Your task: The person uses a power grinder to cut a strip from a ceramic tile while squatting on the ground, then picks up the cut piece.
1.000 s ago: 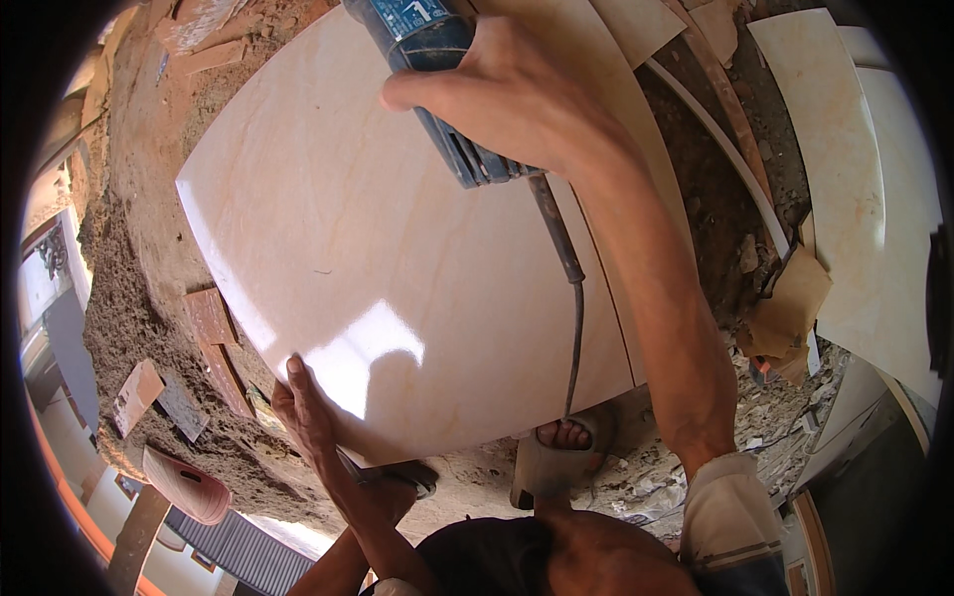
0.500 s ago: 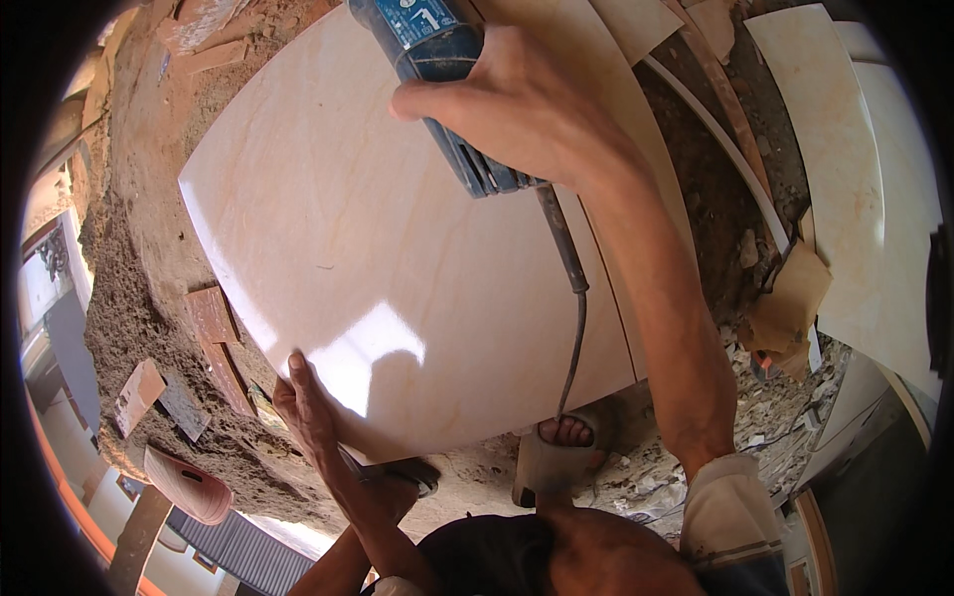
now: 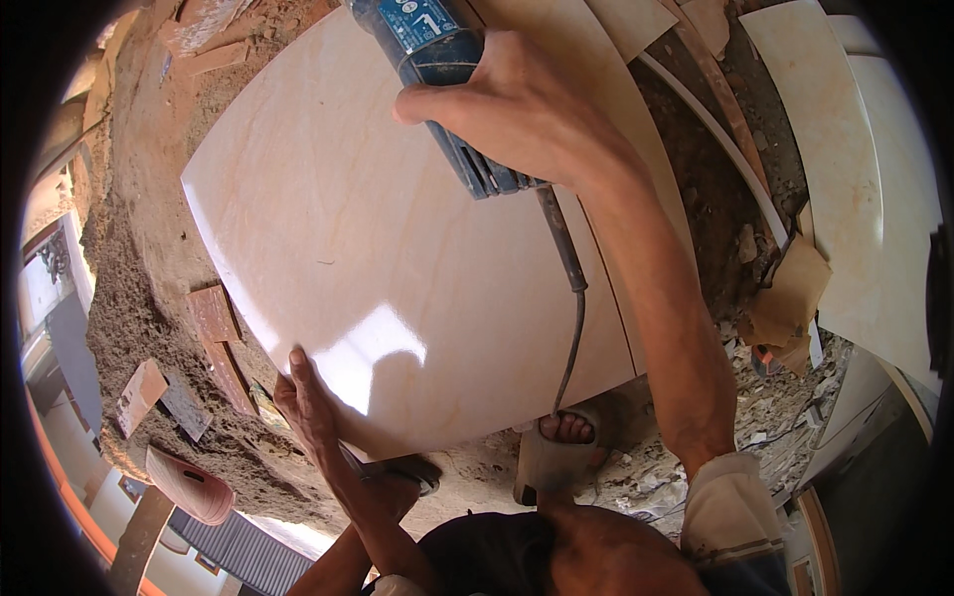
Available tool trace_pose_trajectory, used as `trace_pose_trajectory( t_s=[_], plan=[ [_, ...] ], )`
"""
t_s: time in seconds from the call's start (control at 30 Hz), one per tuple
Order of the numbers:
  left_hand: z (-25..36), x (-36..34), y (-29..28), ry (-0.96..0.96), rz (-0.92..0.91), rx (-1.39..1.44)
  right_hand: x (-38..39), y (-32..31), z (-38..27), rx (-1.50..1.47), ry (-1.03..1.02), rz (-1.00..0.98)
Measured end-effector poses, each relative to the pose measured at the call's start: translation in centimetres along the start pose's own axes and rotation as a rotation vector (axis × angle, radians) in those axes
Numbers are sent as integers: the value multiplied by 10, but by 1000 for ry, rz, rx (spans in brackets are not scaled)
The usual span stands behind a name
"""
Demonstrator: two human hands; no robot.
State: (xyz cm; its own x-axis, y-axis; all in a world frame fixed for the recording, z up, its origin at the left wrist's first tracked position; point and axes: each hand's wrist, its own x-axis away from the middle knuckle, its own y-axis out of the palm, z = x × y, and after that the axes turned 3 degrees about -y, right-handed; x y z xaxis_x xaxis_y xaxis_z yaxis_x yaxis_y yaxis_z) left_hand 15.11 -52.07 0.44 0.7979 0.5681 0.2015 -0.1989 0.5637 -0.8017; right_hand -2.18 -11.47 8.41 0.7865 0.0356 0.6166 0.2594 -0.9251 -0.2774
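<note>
Power tool [image 3: 437, 62] in the gripping right hand [image 3: 522, 109] had edged slightly toward the wearer — little progress, over the same pale tile [image 3: 298, 179] beside a dark line [image 3: 606, 273]. Left hand [image 3: 310, 402] kept its thumb on the tile's near-left edge; finger closure underneath couldn't be told. Cord [image 3: 578, 328] crossed the tile toward a foot [image 3: 566, 427]; broken pieces [image 3: 211, 313] lay left.

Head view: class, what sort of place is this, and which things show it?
Probably a building site: a large glossy tile lies over rough ground, the right hand holds a corded power tool, and broken pieces lie nearby.
</note>
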Motion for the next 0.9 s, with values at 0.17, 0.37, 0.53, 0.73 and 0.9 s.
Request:
trace_pose_trajectory(
  t_s=[0.17, 0.37, 0.53, 0.73, 0.9],
  plan=[
    [2, 1, -1, -4, -30, -3, 3, 3, 2, 27, -5, 37],
    [-7, -4, -3, -5, -11, -31, 7, -4, -2, 5, -18, -21],
    [-8, -5, -1, 31, 16, -36, 7, 0, -9, 25, 77, 26],
    [-2, -2, 1, 47, 12, 5, 14, -8, -13, -24, 116, -69],
    [2, 1, 4, 49, 12, 57, 6, 8, 25, -25, -127, 48]
  ],
)
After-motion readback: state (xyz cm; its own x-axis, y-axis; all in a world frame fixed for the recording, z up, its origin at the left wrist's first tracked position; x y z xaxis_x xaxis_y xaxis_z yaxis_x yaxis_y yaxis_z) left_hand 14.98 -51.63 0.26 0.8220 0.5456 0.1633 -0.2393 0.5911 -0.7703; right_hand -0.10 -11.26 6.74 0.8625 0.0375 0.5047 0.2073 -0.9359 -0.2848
